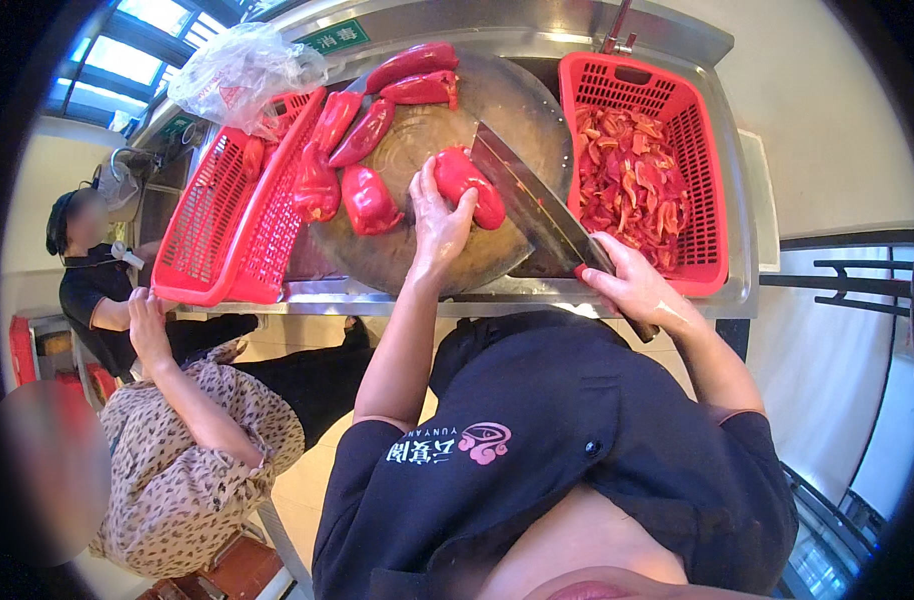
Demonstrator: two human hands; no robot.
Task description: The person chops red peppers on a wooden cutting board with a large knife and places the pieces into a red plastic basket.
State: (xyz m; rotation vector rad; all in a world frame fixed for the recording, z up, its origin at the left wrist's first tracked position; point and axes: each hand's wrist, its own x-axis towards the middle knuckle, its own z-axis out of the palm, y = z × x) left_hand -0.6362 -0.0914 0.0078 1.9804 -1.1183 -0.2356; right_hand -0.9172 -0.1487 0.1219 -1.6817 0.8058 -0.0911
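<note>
My left hand (440,214) holds a large red pepper (469,184) against a round wooden chopping block (427,135), fingers along its left side and thumb across its lower part. In my right hand (629,283) is a cleaver (532,191), gripped at the handle, its broad blade slanting up and left. The blade's far end lies just right of the pepper's top; whether they touch I cannot tell. More whole red peppers (412,66) lie along the block's back and left. A cut-looking pepper piece (369,201) sits left of my left hand.
On the right, a red plastic basket (704,180) holds many cut pepper pieces (629,180). Red baskets (224,217) stand tilted at left, with a clear plastic bag (239,75) above them. A person in a leopard-print top (201,465) and another in black (100,292) are at left.
</note>
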